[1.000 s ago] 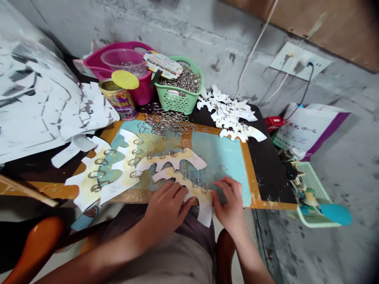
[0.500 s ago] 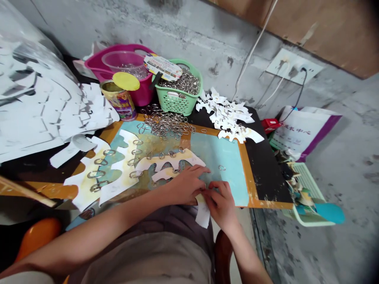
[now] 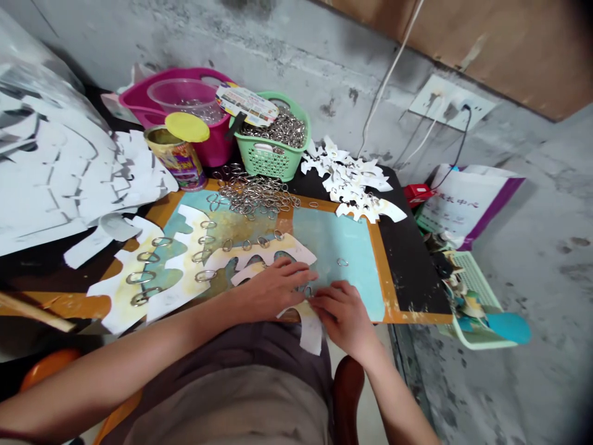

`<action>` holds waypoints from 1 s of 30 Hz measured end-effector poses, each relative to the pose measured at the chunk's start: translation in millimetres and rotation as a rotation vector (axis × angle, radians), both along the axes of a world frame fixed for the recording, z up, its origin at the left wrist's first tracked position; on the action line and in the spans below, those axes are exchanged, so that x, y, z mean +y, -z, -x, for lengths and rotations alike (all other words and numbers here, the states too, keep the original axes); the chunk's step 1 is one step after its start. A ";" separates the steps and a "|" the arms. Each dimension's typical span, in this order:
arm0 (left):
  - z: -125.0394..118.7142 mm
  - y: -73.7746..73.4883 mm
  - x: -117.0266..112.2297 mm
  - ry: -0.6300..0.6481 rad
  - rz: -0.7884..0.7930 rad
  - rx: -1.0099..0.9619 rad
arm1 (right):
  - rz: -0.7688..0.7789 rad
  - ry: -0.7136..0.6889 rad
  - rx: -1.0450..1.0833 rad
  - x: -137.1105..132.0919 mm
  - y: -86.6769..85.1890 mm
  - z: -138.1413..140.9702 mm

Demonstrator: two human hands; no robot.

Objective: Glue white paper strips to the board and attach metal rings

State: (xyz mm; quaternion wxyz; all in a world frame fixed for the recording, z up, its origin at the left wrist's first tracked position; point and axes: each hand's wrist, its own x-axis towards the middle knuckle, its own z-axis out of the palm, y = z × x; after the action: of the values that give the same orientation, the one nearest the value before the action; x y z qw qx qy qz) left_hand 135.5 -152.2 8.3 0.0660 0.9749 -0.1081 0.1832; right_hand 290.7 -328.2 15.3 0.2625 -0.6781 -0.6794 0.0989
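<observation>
Head view. Left hand [image 3: 273, 288] lies flat on a white paper cutout [image 3: 307, 329], fingers extended and together, tips close to small metal split rings [image 3: 306, 290] threaded through the paper. No clear grip. Right hand [image 3: 343, 316] sits just beside it, fingers curved and bunched over the cutout's edge; whether they pinch a ring is hidden. The cutout lies at the near edge of a painted board [image 3: 340, 247], its lower end hanging past the edge.

To the left, two more ringed cutouts [image 3: 171, 272] lie on the board, and a third [image 3: 259, 252] lies just above the hands. A loose ring [image 3: 342, 262] sits alone on the teal paint. Farther off: a heap of rings [image 3: 254, 196], a green plastic basket [image 3: 271, 164] full of rings, a pink tub [image 3: 217, 148], a printed can [image 3: 175, 164] with a yellow lid [image 3: 188, 127], and stacked cutouts [image 3: 347, 182].
</observation>
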 end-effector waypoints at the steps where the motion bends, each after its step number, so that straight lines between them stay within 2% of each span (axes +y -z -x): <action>1: 0.9 0.0 1.1 -0.004 -0.003 0.006 | -0.002 0.000 0.016 -1.7 -2.8 0.1; 5: 7.5 -2.1 1.7 0.000 -0.014 0.065 | -0.083 0.092 0.157 -5.2 -8.6 3.9; 7: 12.1 -3.5 0.3 -0.004 -0.011 0.079 | -0.113 0.101 0.154 -2.9 -7.3 6.6; 11: 19.4 -3.4 -4.7 -0.030 -0.031 0.086 | -0.122 0.013 0.018 5.9 -5.6 8.9; 16: 22.7 0.0 -10.2 -0.047 -0.018 0.063 | 0.001 -0.122 -0.153 14.0 -16.7 2.2; 22: 23.8 0.3 -12.6 -0.046 0.016 0.045 | 0.050 -0.116 -0.386 25.5 -19.7 -4.8; 26: 24.8 1.8 -12.8 -0.054 0.019 0.022 | 0.089 -0.197 -0.324 29.8 -18.6 -6.2; 30: 26.0 6.3 -12.7 -0.053 0.040 0.023 | 0.156 -0.252 -0.076 30.9 -29.3 -9.3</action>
State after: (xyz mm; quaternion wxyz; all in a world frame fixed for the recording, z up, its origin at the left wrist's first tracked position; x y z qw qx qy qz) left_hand 109.5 -164.8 2.0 0.0819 0.9780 -0.0776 0.1757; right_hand 300.0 -297.3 44.6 0.1687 -0.6091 -0.7587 0.1576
